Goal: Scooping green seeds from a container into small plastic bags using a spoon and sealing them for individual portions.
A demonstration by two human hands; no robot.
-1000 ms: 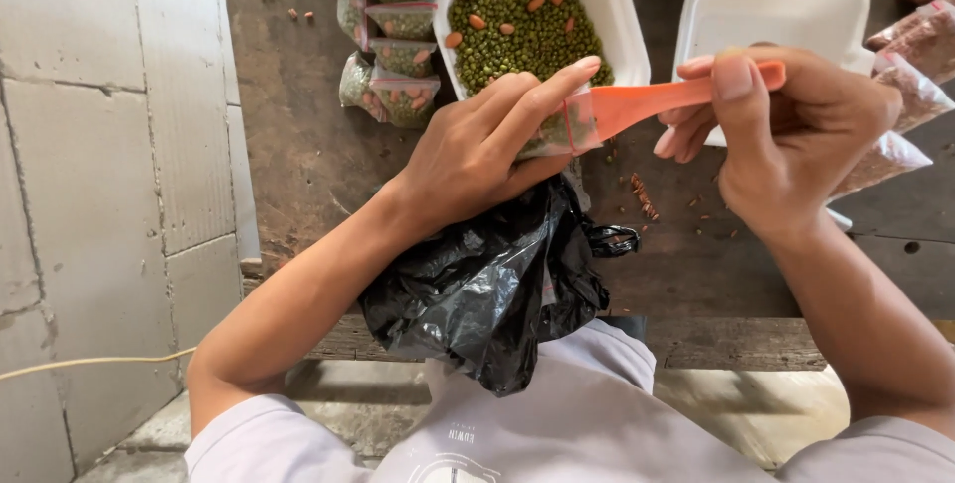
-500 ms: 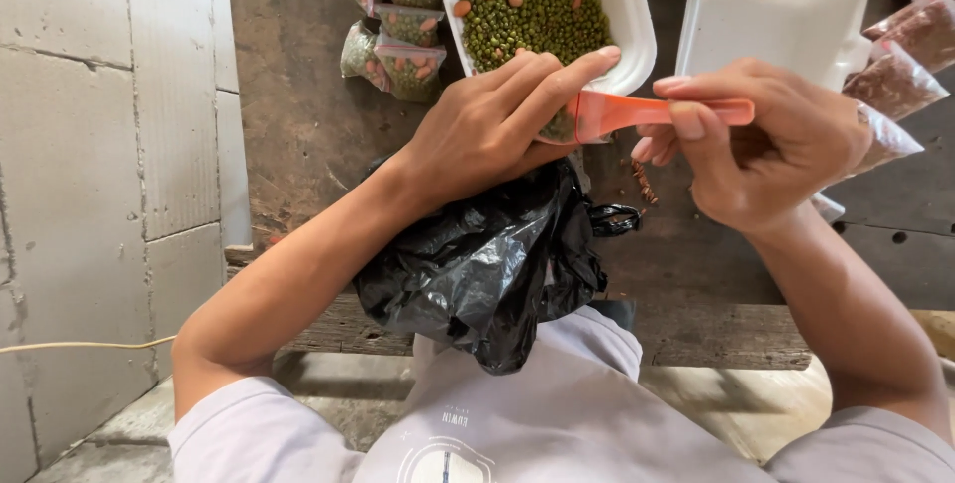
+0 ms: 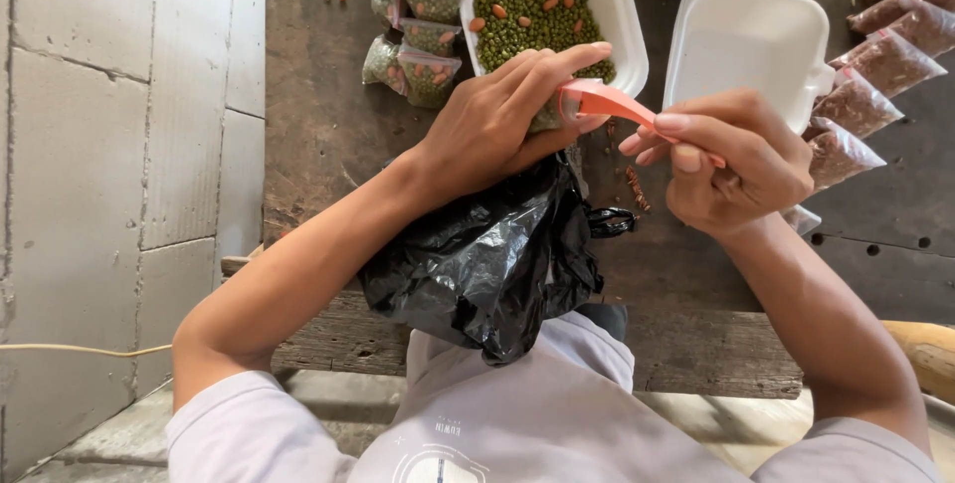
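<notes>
An orange scoop (image 3: 609, 103) is pinched by the right hand (image 3: 736, 160) over a small bag (image 3: 547, 117) gripped by the left hand (image 3: 497, 125), so beans could probably get spilled onto the table (image 3: 328, 125) if the bag mouth is missed.

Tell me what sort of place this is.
Probably an informal packing spot for seeds or beans: a rough wooden table, a white foam tray of green beans, and rows of small filled bags beside a bare block wall.
</notes>
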